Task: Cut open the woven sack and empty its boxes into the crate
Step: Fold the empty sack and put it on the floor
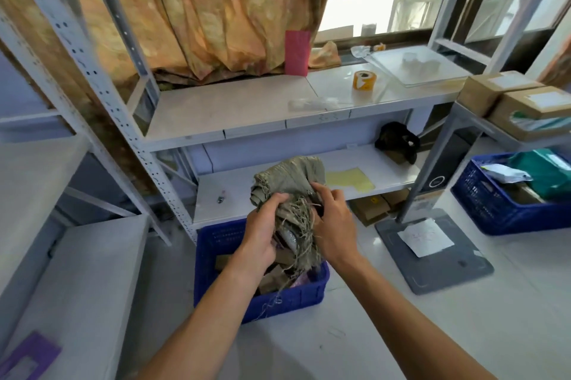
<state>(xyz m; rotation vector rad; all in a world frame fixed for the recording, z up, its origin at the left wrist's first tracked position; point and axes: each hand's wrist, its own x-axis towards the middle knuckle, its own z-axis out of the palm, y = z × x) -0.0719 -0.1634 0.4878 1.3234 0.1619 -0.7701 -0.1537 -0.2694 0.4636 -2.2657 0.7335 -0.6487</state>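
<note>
A grey-green woven sack (290,177), crumpled and frayed at its cut edge, hangs over a blue plastic crate (213,243) on the floor. My left hand (262,231) grips the sack's left side. My right hand (332,222) holds its right side, fingers curled into the fabric. Loose threads dangle from the sack down into the crate. Brown cardboard boxes (273,279) and a silvery packet (290,237) lie in the crate beneath the sack.
A white metal shelving unit (173,194) stands right behind the crate, with a yellow tape roll (364,80) and a black bag (398,140) on it. A second blue crate (494,209) full of parcels sits at right, beside a grey floor scale (432,259).
</note>
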